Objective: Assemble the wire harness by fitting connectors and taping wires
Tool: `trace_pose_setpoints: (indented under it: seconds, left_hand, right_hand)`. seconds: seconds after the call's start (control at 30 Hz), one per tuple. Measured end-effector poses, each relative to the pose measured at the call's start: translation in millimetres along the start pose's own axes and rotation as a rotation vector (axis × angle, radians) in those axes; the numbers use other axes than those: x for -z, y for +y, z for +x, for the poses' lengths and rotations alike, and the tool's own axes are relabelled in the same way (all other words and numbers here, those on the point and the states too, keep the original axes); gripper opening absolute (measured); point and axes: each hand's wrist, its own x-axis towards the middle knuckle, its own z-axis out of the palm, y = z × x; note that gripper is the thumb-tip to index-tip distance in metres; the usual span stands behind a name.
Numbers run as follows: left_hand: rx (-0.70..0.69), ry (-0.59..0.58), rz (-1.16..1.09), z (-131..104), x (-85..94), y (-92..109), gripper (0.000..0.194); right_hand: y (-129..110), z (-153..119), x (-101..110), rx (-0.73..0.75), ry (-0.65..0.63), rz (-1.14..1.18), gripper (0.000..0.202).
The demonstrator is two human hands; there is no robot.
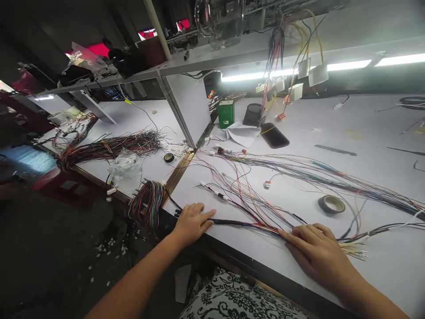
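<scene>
A wire harness (229, 222) runs along the front of the white table, its left stretch covered in black and its middle showing loose coloured wires. My left hand (193, 223) grips the black-covered end near the table's edge, index finger pointing right along it. Farther right, my right hand (317, 250) is closed over the same harness where red and white wires branch off. Its palm and some fingertips are hidden. Beyond the hands lies a branch with a white connector and black tape (221, 195). Pale wire ends (357, 252) stick out beside my right hand.
A black tape roll (332, 204) lies behind my right hand. Long wires (299, 170) cross the table. A coiled wire bundle (149, 201) hangs at the left edge. Farther back are a green box (226, 114), a dark phone-like object (275, 135) and hanging connectors (295, 91).
</scene>
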Motion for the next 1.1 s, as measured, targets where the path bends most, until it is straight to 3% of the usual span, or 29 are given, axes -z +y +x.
trace_pose_setpoints:
  seconds: [0.13,0.23,0.37,0.47,0.57,0.7,0.8,0.93,1.03,1.1]
  left_hand:
    - [-0.133,0.114,-0.079,20.1,12.1,17.0,0.038]
    - [-0.354,0.17,-0.152,48.0,10.8,43.2,0.028]
    - [-0.547,0.133,-0.124,82.6,-4.4,75.3,0.03]
    - [-0.581,0.079,-0.039,95.7,-12.9,78.0,0.041]
    - [-0.533,0.029,0.052,102.7,-11.5,57.1,0.046]
    - [-0.378,-0.025,0.16,113.5,0.6,3.7,0.048]
    - [-0.117,-0.09,0.234,119.5,13.0,-44.8,0.045]
    - [0.356,-0.075,0.178,121.2,29.8,-100.9,0.038]
    - [0.572,-0.063,0.106,124.3,34.0,-120.1,0.033]
    - [0.558,-0.042,0.078,128.9,31.4,-120.4,0.027]
  right_hand:
    - [-1.5,11.1,18.1,0.066,-0.1,0.013,0.032]
    - [-11.7,32.6,25.4,0.039,-0.056,0.003,0.029]
    - [-31.6,58.8,3.7,-0.05,0.012,0.032,0.028]
    - [-38.6,62.7,-21.4,-0.094,0.028,0.062,0.028]
    - [-36.3,58.5,-33.3,-0.107,0.002,0.057,0.03]
    - [-30.8,57.0,-31.5,-0.103,0.005,0.028,0.032]
    - [-30.1,59.0,-28.8,-0.094,0.008,0.0,0.031]
    - [-30.2,60.1,-28.0,-0.06,-0.026,-0.006,0.031]
    - [-29.3,59.9,-28.9,-0.052,-0.023,-0.016,0.031]
    - [-29.2,59.7,-30.0,-0.047,-0.023,-0.018,0.031]
